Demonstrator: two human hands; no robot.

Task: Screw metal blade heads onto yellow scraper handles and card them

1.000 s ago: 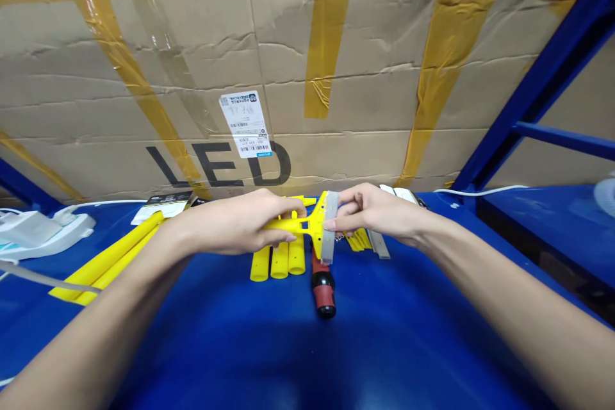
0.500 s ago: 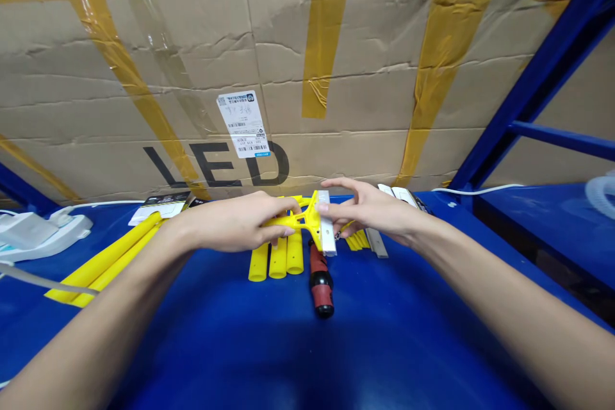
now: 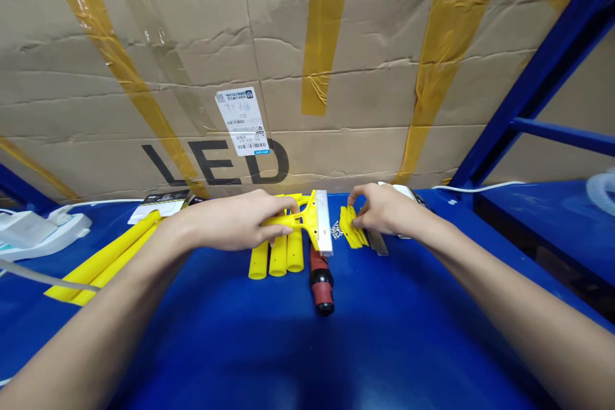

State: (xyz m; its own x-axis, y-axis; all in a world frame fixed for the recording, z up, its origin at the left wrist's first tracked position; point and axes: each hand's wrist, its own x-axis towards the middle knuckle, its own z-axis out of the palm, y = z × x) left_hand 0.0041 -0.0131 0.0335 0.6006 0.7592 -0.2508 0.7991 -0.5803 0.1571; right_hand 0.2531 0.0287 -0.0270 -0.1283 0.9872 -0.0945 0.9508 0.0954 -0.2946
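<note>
My left hand (image 3: 245,221) is closed around the handle of a yellow scraper (image 3: 310,221), whose head points right. A flat silvery strip (image 3: 324,223) lies along the scraper's front edge. My right hand (image 3: 379,208) has its curved thumb and forefinger apart, with the fingertips at several small flat yellow plastic pieces (image 3: 352,230). Small metal screws (image 3: 336,229) lie between the scraper and those pieces. Below the scraper head is a red and black screwdriver (image 3: 321,285), its upper end hidden. Yellow tubes (image 3: 277,259) lie side by side under my left hand.
Grey flat strips (image 3: 378,242) lie beside my right hand. At left are long yellow tubes (image 3: 115,250), a printed package (image 3: 158,205) and a white power strip (image 3: 52,234) with a cable. A large taped cardboard box (image 3: 375,96) stands behind the blue surface (image 3: 384,346).
My right hand has left the silvery strip on the scraper and moved right, down to the small yellow pieces. My left hand still holds the scraper in nearly the same place.
</note>
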